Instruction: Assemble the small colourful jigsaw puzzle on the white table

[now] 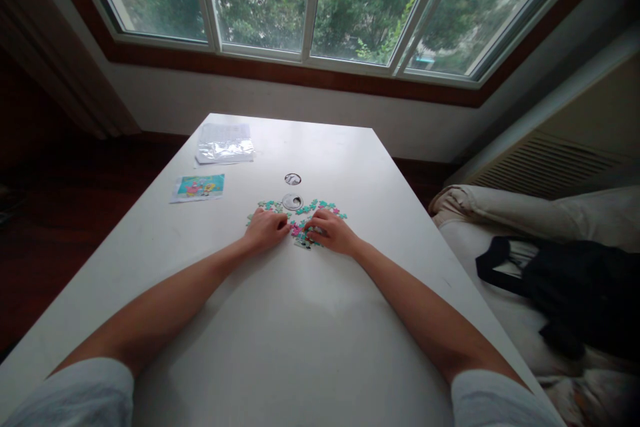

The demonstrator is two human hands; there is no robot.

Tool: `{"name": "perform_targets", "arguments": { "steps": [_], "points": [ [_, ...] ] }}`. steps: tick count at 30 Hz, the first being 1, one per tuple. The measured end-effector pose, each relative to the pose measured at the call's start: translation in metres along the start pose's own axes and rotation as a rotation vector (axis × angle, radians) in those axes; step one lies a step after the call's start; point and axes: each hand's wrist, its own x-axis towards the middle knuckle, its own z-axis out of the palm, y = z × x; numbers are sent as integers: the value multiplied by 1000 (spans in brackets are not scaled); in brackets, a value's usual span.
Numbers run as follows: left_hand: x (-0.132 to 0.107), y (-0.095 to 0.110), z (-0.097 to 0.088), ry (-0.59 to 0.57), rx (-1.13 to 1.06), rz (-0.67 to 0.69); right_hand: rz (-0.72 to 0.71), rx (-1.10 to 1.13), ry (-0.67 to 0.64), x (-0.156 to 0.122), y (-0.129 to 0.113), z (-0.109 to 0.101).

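Small puzzle pieces [303, 232] in teal, green and pink lie loosely heaped on the white table [310, 320]. My left hand [267, 228] rests at the left side of the heap with its fingers curled in, and whatever they may hold is hidden. On the right side, my right hand [334, 231] reaches over the pieces, fingers bent and thumb apart from them. Just beyond both hands is a round tin lid [293, 201] with a dark and white picture. A second round disc [293, 179] lies farther back.
A small colourful picture sheet [201, 187] lies at the left, showing cartoon figures. Behind it is a clear plastic packet [225, 143] with papers. To the right of the table stands a pale sofa [465, 240] with dark clothing [585, 287] on it. A window [305, 7] faces me.
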Motion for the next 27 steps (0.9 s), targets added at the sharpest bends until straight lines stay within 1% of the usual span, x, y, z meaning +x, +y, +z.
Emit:
{"name": "perform_targets", "arguments": {
  "steps": [4, 13, 27],
  "points": [
    [0, 0, -1, -10, 4, 7, 2, 5, 1, 0, 0, 0],
    [1, -5, 5, 5, 6, 29, 10, 2, -2, -1, 2, 1],
    [1, -4, 3, 5, -11, 34, 8, 9, -3, -2, 3, 2]
  ]
}}
